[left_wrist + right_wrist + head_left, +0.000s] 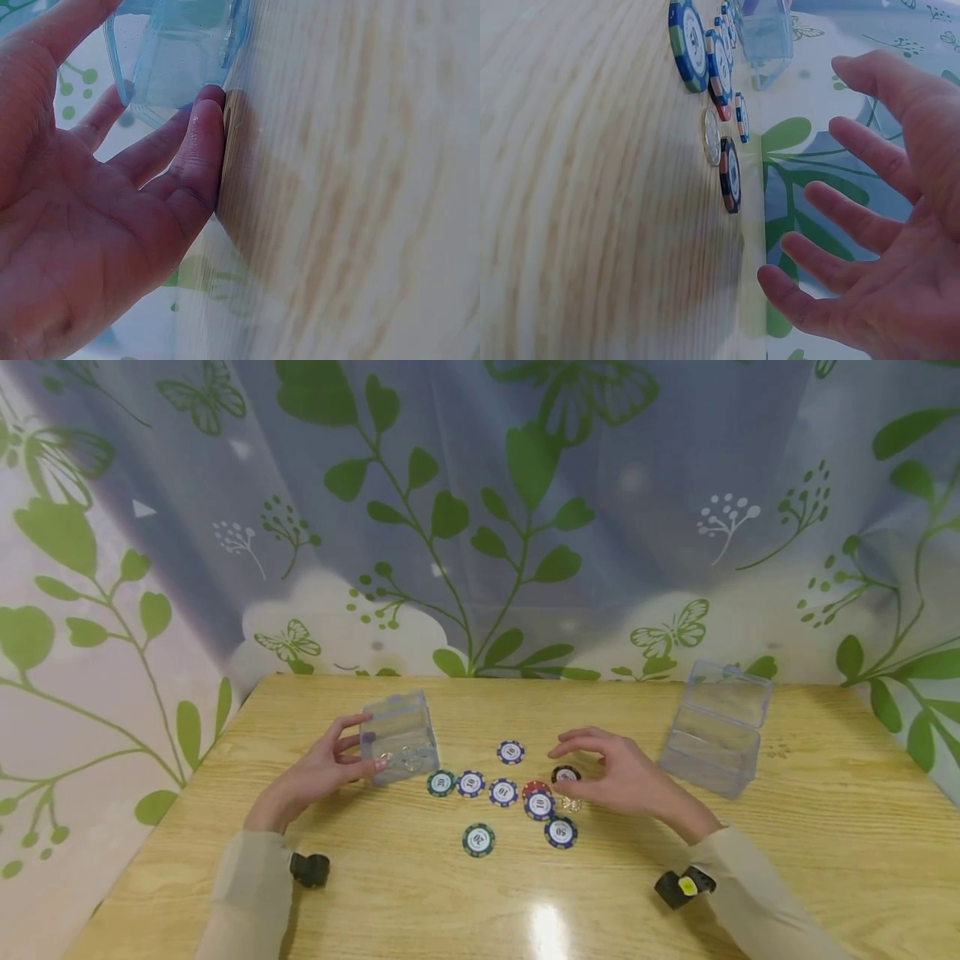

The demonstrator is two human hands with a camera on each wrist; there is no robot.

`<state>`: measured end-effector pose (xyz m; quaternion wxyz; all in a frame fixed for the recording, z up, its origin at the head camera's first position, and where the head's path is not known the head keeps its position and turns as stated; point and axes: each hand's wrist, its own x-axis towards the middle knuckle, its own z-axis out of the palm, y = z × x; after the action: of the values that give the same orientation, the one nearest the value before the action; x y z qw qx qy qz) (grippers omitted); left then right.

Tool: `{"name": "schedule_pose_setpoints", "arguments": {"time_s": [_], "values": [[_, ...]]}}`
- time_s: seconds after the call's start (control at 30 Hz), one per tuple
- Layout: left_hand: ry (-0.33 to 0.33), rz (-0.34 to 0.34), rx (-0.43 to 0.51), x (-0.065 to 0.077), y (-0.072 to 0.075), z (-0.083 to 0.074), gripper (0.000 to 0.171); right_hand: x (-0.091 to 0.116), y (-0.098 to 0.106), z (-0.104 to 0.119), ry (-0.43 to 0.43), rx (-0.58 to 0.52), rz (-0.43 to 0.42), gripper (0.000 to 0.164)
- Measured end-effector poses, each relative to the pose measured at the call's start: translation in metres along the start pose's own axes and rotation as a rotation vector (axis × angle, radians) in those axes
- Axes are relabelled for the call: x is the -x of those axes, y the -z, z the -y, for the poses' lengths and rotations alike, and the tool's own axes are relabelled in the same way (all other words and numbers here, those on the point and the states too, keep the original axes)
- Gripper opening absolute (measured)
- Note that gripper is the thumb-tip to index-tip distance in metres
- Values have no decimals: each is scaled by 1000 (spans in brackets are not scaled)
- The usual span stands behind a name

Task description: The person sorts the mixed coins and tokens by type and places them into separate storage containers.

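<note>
My left hand (324, 768) grips a small clear plastic box (401, 722) by its left side, thumb at the front and fingers behind. Several shiny coins lie in the bottom of that box. In the left wrist view, the fingertips rest against the bluish see-through wall of the box (176, 60). My right hand (618, 772) hovers with spread fingers and holds nothing. Close under it are a black poker chip (564, 773) and a gold-coloured coin (572, 805). The right wrist view has the coin (712, 137) and the black chip (730, 176) flat on the table, apart from the fingers.
Blue chips (503, 792), green chips (478, 840) and a partly covered red chip (534, 788) lie scattered mid-table. A second clear box (712, 747) stands at the right with its lid raised. A patterned curtain (480, 527) hangs behind the wooden table (405, 893).
</note>
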<state>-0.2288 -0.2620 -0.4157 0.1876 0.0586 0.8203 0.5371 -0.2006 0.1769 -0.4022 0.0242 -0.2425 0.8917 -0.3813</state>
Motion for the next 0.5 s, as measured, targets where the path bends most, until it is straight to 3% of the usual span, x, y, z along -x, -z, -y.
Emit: {"name": "schedule_pose_setpoints", "arguments": {"time_s": [0.5], "values": [[0,-1,-1,-1,0,0,90,11,8,-11,10,26,26,26]]}}
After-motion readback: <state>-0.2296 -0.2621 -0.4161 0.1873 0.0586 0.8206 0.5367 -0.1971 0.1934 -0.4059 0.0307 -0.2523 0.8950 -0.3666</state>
